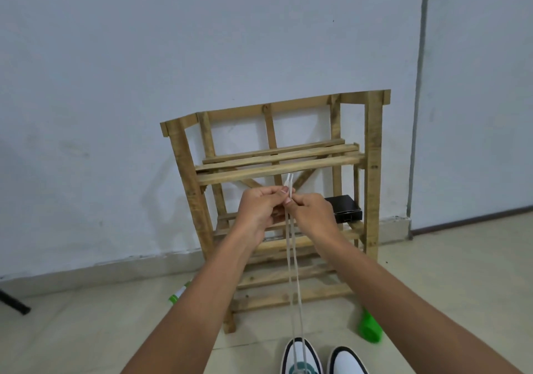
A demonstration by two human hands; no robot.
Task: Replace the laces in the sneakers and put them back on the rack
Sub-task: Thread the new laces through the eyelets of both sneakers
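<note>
- Both tips of the white lace (pixel 292 246) are being pinched side by side, the left hand (pixel 259 209) and right hand (pixel 313 210) pressed together around them, fingers curled tight on the strands.
- Two taut runs of lace are being drawn up from the left sneaker (pixel 301 356) on the floor (pixel 86 330), and the ends are being held level, most likely so that both halves are matched in length before lacing is carried on.
- Beside it, the second sneaker (pixel 347 360) is being left waiting, just apart, toe toward the rack; no lace can be seen on the part in view.
- Behind the hands, the wooden rack (pixel 277 168) is being kept against the wall (pixel 144 56), its upper slats bare for the return of the pair.
- Lower down, a black box (pixel 344 207) is being stored on a shelf, and green bottles (pixel 370 330) are lying on the tiles either side.
</note>
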